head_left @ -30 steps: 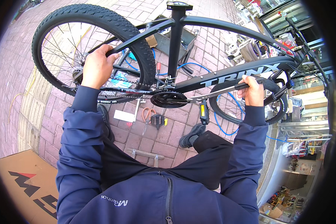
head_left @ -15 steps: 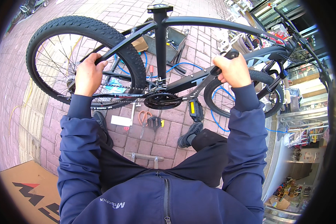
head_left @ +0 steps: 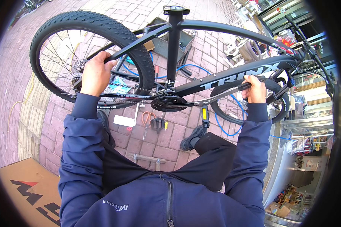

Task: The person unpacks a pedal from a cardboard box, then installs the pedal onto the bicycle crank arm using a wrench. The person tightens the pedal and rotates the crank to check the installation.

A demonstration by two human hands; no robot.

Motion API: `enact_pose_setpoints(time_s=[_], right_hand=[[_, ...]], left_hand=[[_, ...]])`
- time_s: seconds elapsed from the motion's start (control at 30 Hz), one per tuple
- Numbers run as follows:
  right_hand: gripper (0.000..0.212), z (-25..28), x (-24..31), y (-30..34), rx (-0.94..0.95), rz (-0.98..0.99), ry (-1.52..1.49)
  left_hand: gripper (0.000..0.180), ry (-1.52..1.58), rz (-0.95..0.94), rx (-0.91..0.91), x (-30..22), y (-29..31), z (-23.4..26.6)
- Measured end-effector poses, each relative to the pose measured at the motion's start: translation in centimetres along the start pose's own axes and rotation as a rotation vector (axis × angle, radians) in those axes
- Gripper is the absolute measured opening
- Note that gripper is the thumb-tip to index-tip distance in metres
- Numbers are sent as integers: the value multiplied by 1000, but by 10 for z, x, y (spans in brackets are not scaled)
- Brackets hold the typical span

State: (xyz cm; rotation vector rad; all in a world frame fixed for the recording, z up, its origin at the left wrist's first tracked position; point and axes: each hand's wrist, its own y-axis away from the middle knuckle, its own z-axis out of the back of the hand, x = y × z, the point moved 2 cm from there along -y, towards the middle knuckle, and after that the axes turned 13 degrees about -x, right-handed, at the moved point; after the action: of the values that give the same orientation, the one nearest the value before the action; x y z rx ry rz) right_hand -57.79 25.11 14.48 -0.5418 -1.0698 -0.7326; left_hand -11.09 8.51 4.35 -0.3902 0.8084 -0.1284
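A black bicycle frame [head_left: 173, 53] stands across my view, its rear wheel [head_left: 36, 49] at the left. My left hand [head_left: 95, 76] is closed around the frame's thin rear tube, just above the chain. In my right hand [head_left: 255, 90] is the dark handle of a long pedal wrench [head_left: 220, 95], slanting down to the left. Its jaw end meets the crank arm beside the chainring [head_left: 168, 103], near the black pedal with a yellow reflector [head_left: 205, 114]. The exact fit of the jaw is too small to tell.
Orange-handled scissors [head_left: 146, 120], a white card [head_left: 124, 120] and a loose black pedal [head_left: 157, 124] lie on the brick paving between my feet. Beyond the frame are a grey tool tray [head_left: 185, 38] and a blue hose [head_left: 201, 67]. A cardboard box [head_left: 26, 189] sits at lower left.
My right hand has swung the wrench handle down and to the right, so the wrench lies flatter. The pedal has turned more edge-on. My left hand keeps its hold on the frame.
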Motion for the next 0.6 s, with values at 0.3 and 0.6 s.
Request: enact_pose_setpoints(time_s=[0.3, 0.6], right_hand=[[26, 46, -48, -24, -140, -231, -114], [27, 28, -11, 3, -47, -73, -10]], left_hand=[[23, 13, -119, -44, -8, 9, -18], [20, -27, -158, -74, -9, 12, -18]])
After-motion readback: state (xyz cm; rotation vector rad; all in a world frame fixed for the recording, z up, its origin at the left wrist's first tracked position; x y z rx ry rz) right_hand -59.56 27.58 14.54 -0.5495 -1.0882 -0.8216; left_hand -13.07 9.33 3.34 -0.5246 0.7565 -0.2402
